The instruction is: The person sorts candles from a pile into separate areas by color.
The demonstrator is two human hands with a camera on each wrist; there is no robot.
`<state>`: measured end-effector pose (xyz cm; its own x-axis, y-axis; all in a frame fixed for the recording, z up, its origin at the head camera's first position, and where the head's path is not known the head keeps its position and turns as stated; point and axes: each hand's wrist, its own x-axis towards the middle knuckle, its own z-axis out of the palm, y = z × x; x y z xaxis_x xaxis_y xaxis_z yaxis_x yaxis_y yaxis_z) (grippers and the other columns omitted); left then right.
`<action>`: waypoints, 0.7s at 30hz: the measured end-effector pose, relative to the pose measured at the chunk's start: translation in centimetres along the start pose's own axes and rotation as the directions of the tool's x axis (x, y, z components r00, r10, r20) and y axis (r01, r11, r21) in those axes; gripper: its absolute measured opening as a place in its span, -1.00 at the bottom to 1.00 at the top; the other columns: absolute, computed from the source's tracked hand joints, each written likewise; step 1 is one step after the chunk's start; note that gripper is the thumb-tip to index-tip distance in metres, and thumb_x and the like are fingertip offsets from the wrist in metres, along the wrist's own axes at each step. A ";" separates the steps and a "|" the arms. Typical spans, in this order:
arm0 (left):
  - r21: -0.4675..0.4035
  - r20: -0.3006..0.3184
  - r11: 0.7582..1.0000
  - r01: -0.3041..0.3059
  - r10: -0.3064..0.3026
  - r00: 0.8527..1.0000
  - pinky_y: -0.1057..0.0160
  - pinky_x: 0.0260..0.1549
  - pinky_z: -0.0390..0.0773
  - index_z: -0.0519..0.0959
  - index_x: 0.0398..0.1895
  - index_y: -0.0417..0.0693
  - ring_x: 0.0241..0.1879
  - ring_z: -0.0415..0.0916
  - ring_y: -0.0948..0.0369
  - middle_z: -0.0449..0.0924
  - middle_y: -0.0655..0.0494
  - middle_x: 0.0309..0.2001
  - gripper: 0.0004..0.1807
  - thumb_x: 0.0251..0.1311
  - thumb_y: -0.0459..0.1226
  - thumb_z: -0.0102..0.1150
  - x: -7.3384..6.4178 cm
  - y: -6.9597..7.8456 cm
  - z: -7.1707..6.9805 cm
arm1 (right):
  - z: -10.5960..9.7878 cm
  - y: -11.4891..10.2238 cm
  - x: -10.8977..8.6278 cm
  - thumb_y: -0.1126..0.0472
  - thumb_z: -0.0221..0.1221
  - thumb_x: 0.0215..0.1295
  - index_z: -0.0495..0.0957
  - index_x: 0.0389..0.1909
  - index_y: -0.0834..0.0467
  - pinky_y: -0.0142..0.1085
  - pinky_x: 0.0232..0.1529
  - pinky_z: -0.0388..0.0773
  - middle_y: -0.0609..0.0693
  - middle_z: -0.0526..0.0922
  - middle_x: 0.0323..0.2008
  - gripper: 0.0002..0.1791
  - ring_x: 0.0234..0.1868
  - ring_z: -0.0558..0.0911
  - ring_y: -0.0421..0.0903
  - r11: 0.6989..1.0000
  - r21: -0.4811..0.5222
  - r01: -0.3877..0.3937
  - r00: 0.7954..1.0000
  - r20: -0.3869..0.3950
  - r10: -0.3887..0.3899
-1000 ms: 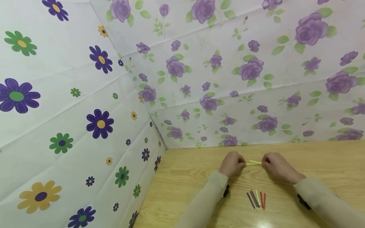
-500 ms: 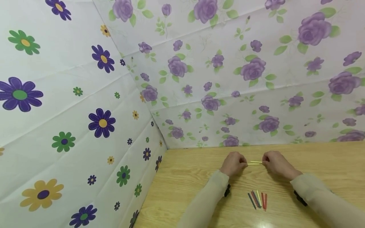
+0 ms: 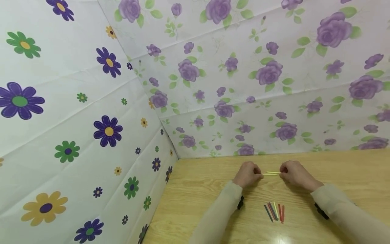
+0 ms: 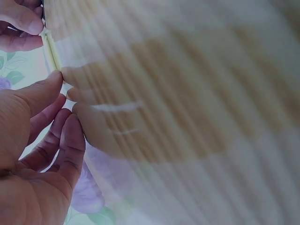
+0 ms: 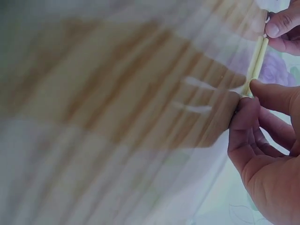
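Note:
Two thin yellow sticks [image 3: 271, 174] lie side by side, nearly parallel, between the hands low over the table. My left hand [image 3: 248, 173] pinches the left end between thumb and fingertips, and my right hand [image 3: 297, 175] pinches the right end the same way. In the left wrist view the yellow sticks [image 4: 52, 51] run from the left thumb to the other hand's fingers. Small whitish tips show near the far fingers in the right wrist view, beside the yellow sticks [image 5: 258, 57]. The parts under the fingertips are hidden.
Nearer the body, several loose thin sticks lie on the wooden table [image 3: 195, 196]: dark blue [image 3: 268, 213], yellow [image 3: 276, 209] and red [image 3: 281, 213]. A wall sheet with purple roses [image 3: 225, 108] stands behind the table, and a daisy-print sheet [image 3: 91, 162] at its left.
The two yellow sticks, splayed apart at an angle one second ago, now lie almost parallel. Both hands keep their pinch in nearly the same place.

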<state>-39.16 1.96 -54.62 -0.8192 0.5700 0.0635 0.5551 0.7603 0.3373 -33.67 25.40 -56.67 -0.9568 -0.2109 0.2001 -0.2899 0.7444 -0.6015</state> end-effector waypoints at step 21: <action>0.007 0.130 0.937 -0.349 0.345 0.930 0.68 -0.21 0.47 0.89 -0.09 0.03 -0.24 0.54 0.52 0.80 0.21 -0.15 -0.85 0.41 -0.17 0.46 -4.5 0.2 -4.0 | -1.1 -6.8 -12.0 0.41 0.52 0.16 0.76 -0.24 0.24 -0.53 -0.49 0.43 -0.28 0.62 -0.46 -0.82 -0.40 0.40 -0.58 0.897 0.093 0.431 0.902 -0.005 -0.433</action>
<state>-35.88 -1.69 -51.11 -0.5514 0.8325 0.0531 0.8068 0.5160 0.2878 -20.15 23.58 -54.12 -0.7370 -0.5091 0.4445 -0.6748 0.5184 -0.5252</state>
